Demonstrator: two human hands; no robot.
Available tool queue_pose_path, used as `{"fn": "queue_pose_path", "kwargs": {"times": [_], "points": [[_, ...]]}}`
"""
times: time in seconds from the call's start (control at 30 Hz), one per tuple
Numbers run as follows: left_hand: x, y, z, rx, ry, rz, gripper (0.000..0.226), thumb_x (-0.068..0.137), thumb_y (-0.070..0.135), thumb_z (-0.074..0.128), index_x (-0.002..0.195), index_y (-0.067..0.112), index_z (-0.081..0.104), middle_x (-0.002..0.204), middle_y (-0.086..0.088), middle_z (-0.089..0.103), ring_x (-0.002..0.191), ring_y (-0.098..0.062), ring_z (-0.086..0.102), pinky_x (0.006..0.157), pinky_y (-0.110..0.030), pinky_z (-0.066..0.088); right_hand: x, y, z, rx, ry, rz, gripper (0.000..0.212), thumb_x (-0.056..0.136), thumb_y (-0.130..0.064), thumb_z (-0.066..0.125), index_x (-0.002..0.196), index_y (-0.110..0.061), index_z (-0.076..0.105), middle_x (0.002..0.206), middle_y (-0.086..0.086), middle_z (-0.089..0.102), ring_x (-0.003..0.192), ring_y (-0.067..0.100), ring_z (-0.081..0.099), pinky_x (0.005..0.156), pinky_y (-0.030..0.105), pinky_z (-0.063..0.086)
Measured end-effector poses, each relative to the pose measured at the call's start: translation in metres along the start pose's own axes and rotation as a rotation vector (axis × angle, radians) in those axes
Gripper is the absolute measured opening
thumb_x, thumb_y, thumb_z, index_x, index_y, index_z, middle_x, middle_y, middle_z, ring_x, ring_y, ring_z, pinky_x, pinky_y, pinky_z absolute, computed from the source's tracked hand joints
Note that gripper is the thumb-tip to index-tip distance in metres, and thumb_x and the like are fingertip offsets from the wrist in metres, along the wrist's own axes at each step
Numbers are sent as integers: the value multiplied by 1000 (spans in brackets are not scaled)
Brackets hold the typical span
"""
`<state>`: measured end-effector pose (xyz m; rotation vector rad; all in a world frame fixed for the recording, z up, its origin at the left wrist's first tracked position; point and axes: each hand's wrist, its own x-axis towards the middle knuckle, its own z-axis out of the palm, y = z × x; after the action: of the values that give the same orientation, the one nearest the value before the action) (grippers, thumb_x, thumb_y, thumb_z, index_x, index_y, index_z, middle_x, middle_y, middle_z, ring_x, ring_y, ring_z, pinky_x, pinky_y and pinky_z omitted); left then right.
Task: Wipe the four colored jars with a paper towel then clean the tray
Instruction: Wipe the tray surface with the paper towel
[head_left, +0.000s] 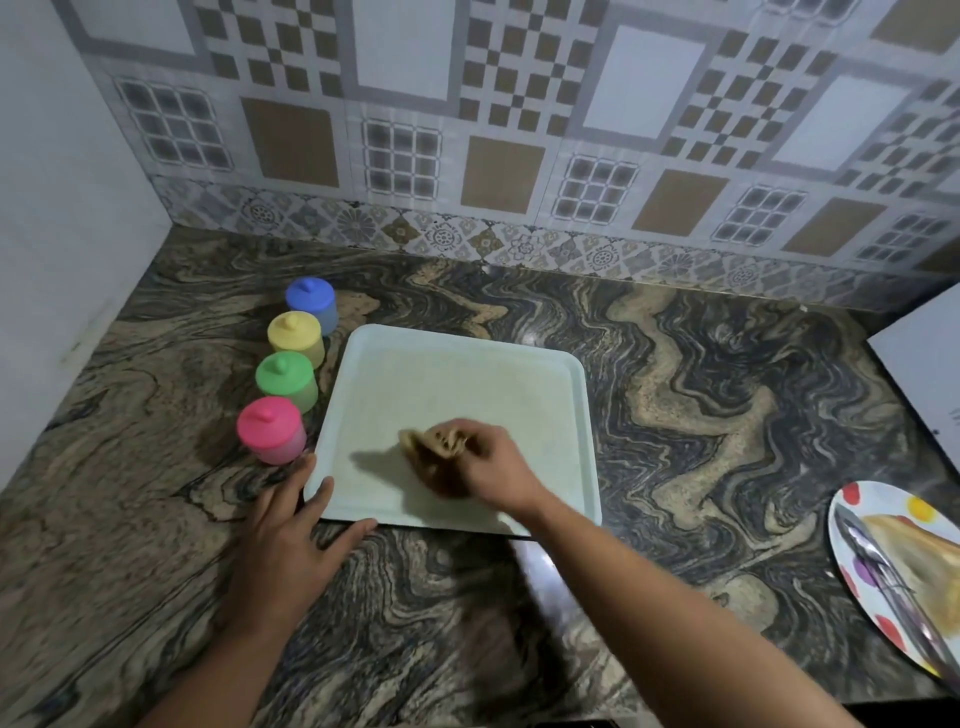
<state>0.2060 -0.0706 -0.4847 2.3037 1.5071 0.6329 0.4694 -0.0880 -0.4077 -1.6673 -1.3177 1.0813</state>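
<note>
A pale square tray (467, 364) lies on the marbled counter. My right hand (493, 467) grips a crumpled brown paper towel (434, 457) and presses it on the tray's near part; the hand is blurred. My left hand (291, 525) rests flat at the tray's near left corner, fingers spread along its edge. Left of the tray stands a row of lidded jars: blue (311, 304) farthest, then yellow (296, 338), green (287, 379) and pink (271, 428) nearest.
A dotted plate (852, 561) with metal tongs (883, 577) and a yellowish piece lies at the right edge. A white board (924, 364) juts in at the far right. A tiled wall backs the counter (701, 389), and a white wall closes the left.
</note>
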Motion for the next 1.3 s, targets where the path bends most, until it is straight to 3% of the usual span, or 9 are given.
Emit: {"fn": "queue_pose_path", "kwargs": {"times": [0.07,0.2,0.37,0.47,0.63,0.77,0.9,1.13,1.3], "points": [[0,1,1,10,-2,2,92,84,83,41,125,5,71,154,-7,47,133,-37,44,99,-57,50,30,0,-45,73,235,89,19,92,-12,65,104,-1,74,85,1,74,74,11,65,68,27,53],[0,-2,2,9,-5,7,90,84,80,44,125,5,70,154,-6,46,133,-37,45,98,-57,50,52,18,-64,-277,553,80,38,87,-2,53,117,-16,74,110,5,76,101,24,67,92,26,50],[-1,0,0,19,7,4,85,81,76,51,125,6,70,154,-5,47,133,-35,45,98,-54,51,7,36,44,-568,11,-412,30,90,-32,74,119,-26,72,115,-4,71,107,29,67,100,42,50],[-2,0,0,21,11,5,86,82,77,49,125,6,71,154,-5,47,133,-34,45,99,-54,51,18,39,26,-707,-58,-597,40,89,-42,73,123,-22,75,121,1,76,118,27,68,105,42,47],[-1,-2,2,1,2,-9,89,84,81,44,126,7,70,156,-3,45,134,-35,44,100,-57,50,59,22,-55,-335,219,8,15,95,-19,66,100,-21,80,93,-2,80,93,24,72,79,30,55],[-1,1,0,-10,25,8,88,85,80,44,125,6,71,154,-5,47,133,-34,45,100,-55,49,69,14,-87,219,41,402,28,98,1,57,82,-15,73,75,5,67,65,20,62,62,27,49],[-1,1,1,-18,19,9,89,85,80,43,126,6,70,155,-4,46,134,-34,45,101,-55,49,57,24,-87,-59,-8,354,25,94,5,56,89,-15,71,76,2,65,68,19,59,64,26,49],[-1,-1,1,-5,13,13,88,86,80,44,126,6,70,155,-5,46,133,-34,46,101,-55,49,69,29,-108,-376,624,91,20,92,-16,67,110,-13,74,100,11,74,91,32,69,78,37,55],[-1,-1,2,-15,4,7,88,85,80,45,127,6,70,155,-4,46,133,-33,46,101,-55,49,41,25,-38,-488,262,-27,37,92,-29,59,128,-22,67,130,7,63,121,26,59,103,37,50]]}}
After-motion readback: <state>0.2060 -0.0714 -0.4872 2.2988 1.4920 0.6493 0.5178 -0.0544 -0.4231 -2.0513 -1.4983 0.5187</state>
